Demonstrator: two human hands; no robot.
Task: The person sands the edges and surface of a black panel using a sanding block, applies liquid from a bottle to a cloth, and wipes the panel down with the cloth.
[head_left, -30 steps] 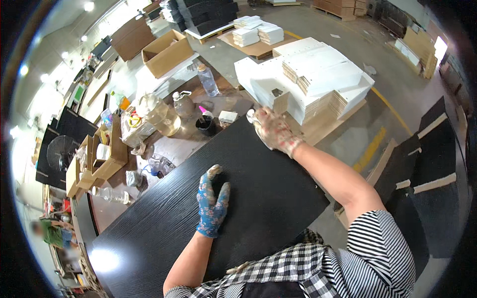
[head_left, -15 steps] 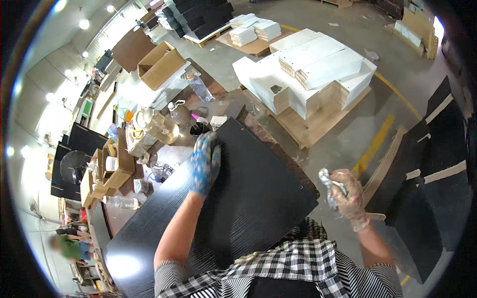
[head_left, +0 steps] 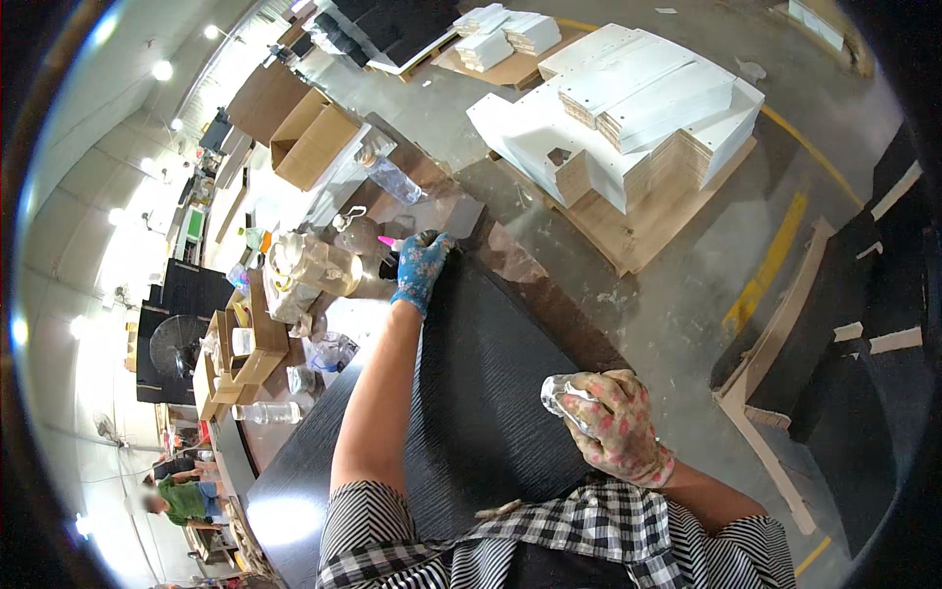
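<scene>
A large black board [head_left: 491, 344] with a fine wood-grain surface lies before me on the worktable. My left hand [head_left: 422, 270], in a blue patterned glove, is at its far corner, fingers bent around the edge there. A pink nozzle [head_left: 390, 242] pokes up right beside that hand. Over the board's right side, my right hand [head_left: 618, 422] wears a pale glove with reddish blotches. It is closed around a crumpled, shiny silvery-white wad [head_left: 569, 401]; whether that is film, foil or cloth I cannot tell.
Left on the table are a clear jug [head_left: 319, 263], a round bottle [head_left: 358, 234], an open cardboard box [head_left: 250, 344] and a lying plastic bottle [head_left: 267, 412]. White cut panels [head_left: 638, 108] are stacked beyond. Black panels [head_left: 834, 393] stand at right. Another person [head_left: 183, 499] is far left.
My left hand has slid from the board's top to its far corner and curled its fingers. My right hand has moved left with the wad, over the board. The view has shifted slightly.
</scene>
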